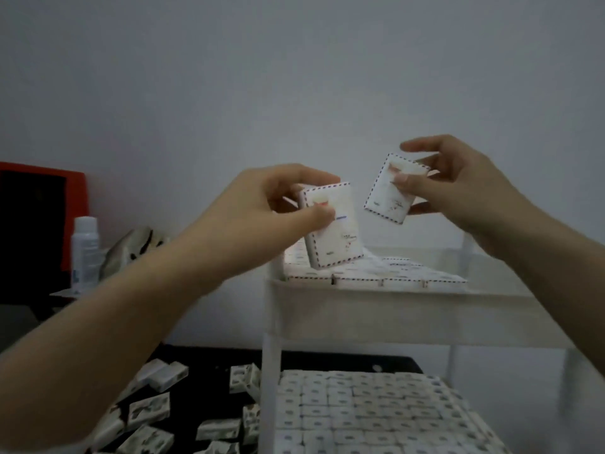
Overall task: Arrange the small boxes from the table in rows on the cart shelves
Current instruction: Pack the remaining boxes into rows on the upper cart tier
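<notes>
1 wide-angle camera, worn on the person's head, gives the only view. It faces forward toward the wall (294, 77), about level with the top shelf rim (393, 309) of the cart. It looks down on the small boxes (360, 411) on the lower level and the dark table (209, 360) at the bottom edge. The left hand (278, 204) and right hand (458, 181) sit close, mid-frame, with the forearms entering from the lower corners.

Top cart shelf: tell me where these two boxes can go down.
On the white plastic cart's upper shelf, the pale strip right of the front row of small white airmail-edged boxes, by the right post, looks bare. Its left and middle are crowded. The boxes on the lower shelf sit packed edge to edge.
</notes>
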A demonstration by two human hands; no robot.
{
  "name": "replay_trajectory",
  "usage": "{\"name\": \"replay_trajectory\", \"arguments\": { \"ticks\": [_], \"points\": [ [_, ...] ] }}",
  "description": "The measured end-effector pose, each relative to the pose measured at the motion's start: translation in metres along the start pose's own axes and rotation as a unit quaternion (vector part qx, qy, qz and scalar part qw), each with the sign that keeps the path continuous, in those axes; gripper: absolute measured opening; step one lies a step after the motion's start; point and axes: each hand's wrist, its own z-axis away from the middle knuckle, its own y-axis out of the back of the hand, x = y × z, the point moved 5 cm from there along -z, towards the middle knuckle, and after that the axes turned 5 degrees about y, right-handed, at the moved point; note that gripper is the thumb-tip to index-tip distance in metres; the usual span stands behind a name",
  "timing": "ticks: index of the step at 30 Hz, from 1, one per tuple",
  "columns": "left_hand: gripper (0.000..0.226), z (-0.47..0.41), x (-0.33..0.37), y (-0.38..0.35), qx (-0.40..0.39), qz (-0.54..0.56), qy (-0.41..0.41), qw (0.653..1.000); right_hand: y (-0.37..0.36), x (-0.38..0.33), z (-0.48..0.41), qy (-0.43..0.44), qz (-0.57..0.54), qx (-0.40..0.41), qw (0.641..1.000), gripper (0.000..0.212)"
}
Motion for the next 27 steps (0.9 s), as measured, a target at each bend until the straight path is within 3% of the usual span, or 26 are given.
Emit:
{"name": "replay_trajectory", "arguments": {
  "ticks": [3, 5, 12, 16, 22, 27],
  "points": [
    [0.027, -0.048, -0.001, -0.018, -0.001, -0.028, 0.02, 0.999, 0.013, 0.042, -0.023, -0.042, 0.133, -0.038, 0.99, 0.024],
    [0.029, -0.079, -0.004, -0.034, -0.018, -0.058, 0.035, 0.998, 0.012, 0.068, -0.032, -0.073, 0.165, -0.082, 0.98, 0.024],
    [0.048, -0.156, -0.018, -0.07, -0.062, -0.204, 0.046, 0.976, -0.007, 0.12, -0.028, -0.184, 0.101, -0.229, 0.951, 0.022],
    [0.045, -0.18, -0.027, -0.082, -0.08, -0.293, 0.04, 0.952, -0.007, 0.126, -0.018, -0.223, 0.112, -0.29, 0.924, 0.018],
    [0.037, -0.188, -0.036, -0.108, -0.148, -0.304, 0.012, 0.941, -0.01, 0.127, -0.013, -0.227, 0.14, -0.304, 0.914, 0.014],
    [0.034, -0.186, -0.049, -0.121, -0.18, -0.287, 0.019, 0.941, -0.009, 0.121, -0.012, -0.178, 0.179, -0.311, 0.916, 0.013]
  ]
}}
